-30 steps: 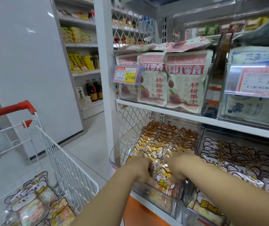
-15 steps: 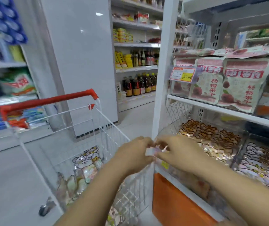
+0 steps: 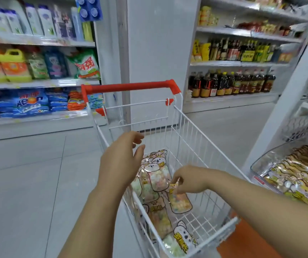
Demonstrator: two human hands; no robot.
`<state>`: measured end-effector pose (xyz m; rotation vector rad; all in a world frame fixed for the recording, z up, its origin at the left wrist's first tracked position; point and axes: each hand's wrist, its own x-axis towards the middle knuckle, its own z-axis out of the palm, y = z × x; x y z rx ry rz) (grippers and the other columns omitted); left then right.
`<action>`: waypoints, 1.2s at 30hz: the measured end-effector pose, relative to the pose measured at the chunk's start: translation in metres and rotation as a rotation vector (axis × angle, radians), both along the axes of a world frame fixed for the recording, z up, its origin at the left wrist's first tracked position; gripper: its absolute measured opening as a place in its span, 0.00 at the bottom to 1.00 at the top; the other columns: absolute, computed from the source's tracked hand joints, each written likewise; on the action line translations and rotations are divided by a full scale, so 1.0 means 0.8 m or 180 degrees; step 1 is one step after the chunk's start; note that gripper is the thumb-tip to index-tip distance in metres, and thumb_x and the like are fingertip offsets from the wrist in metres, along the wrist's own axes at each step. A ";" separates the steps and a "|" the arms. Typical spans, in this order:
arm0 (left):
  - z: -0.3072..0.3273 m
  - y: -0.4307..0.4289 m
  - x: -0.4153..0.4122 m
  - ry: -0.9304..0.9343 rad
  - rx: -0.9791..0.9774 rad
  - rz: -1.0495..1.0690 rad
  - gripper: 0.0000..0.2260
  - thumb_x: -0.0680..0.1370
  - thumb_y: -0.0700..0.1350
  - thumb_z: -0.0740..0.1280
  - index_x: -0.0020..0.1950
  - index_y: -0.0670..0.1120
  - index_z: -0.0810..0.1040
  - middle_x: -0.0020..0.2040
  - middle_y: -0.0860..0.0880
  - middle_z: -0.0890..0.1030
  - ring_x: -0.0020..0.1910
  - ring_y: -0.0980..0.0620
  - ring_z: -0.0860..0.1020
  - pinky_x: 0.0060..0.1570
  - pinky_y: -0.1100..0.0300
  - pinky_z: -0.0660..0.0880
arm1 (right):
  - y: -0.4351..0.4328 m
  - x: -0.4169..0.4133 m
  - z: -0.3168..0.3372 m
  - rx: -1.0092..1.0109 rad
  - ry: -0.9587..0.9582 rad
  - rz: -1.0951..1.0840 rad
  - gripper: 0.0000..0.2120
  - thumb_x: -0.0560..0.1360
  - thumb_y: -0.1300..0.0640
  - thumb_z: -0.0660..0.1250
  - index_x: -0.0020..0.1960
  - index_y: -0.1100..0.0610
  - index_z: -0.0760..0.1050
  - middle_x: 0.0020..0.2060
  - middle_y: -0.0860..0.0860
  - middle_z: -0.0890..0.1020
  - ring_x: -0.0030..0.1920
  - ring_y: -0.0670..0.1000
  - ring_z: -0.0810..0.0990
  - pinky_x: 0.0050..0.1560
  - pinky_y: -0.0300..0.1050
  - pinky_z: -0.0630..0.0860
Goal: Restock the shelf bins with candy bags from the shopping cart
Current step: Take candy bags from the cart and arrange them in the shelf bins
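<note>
While both hands reach over it, the white wire shopping cart (image 3: 190,131) stands directly beneath them. Shelf bin (image 3: 263,159), full, sits well to the right of the right hand (image 3: 190,179). Candy bags (image 3: 155,175) lie piled in the cart under both hands. Left hand (image 3: 121,164) hovers above the pile, fingers spread, released. Right hand pinches the top edge of one candy bag (image 3: 180,201), beside the pile.
</note>
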<state>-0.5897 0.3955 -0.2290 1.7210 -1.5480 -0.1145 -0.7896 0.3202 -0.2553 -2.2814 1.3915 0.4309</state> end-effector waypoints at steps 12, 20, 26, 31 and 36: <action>-0.006 -0.014 0.003 0.0012 0.0036 0.0101 0.10 0.80 0.52 0.65 0.62 0.58 0.77 0.54 0.61 0.82 0.56 0.56 0.78 0.64 0.52 0.71 | -0.004 0.054 -0.148 0.1230 -0.0425 -0.1430 0.19 0.71 0.47 0.78 0.40 0.55 0.69 0.34 0.50 0.72 0.31 0.47 0.70 0.22 0.33 0.66; -0.008 -0.013 0.004 0.0047 0.0069 0.0115 0.10 0.80 0.52 0.65 0.62 0.58 0.77 0.53 0.61 0.81 0.57 0.55 0.77 0.63 0.55 0.71 | -0.047 0.004 -0.136 0.1397 -0.0338 -0.2034 0.10 0.71 0.54 0.77 0.43 0.54 0.75 0.36 0.50 0.75 0.37 0.49 0.72 0.39 0.42 0.76; -0.006 -0.011 -0.002 -0.0136 0.0095 0.0104 0.12 0.81 0.53 0.64 0.64 0.58 0.76 0.56 0.61 0.81 0.58 0.58 0.76 0.65 0.59 0.64 | -0.069 -0.022 -0.148 0.0789 -0.0605 -0.2201 0.07 0.75 0.63 0.70 0.42 0.60 0.73 0.34 0.56 0.76 0.32 0.52 0.73 0.33 0.41 0.69; -0.005 -0.011 0.000 -0.0215 0.0097 0.0092 0.12 0.81 0.54 0.64 0.64 0.58 0.76 0.57 0.61 0.81 0.57 0.59 0.76 0.64 0.62 0.61 | -0.065 -0.008 -0.159 0.0942 -0.0610 -0.2126 0.11 0.73 0.57 0.74 0.44 0.58 0.72 0.39 0.55 0.78 0.35 0.52 0.74 0.34 0.41 0.69; -0.004 -0.013 0.001 -0.0301 0.0129 0.0096 0.13 0.81 0.54 0.63 0.66 0.58 0.75 0.58 0.60 0.81 0.57 0.59 0.76 0.65 0.61 0.60 | -0.077 -0.008 -0.145 0.1136 -0.0873 -0.2308 0.12 0.70 0.62 0.76 0.51 0.64 0.78 0.45 0.59 0.85 0.45 0.57 0.84 0.42 0.45 0.78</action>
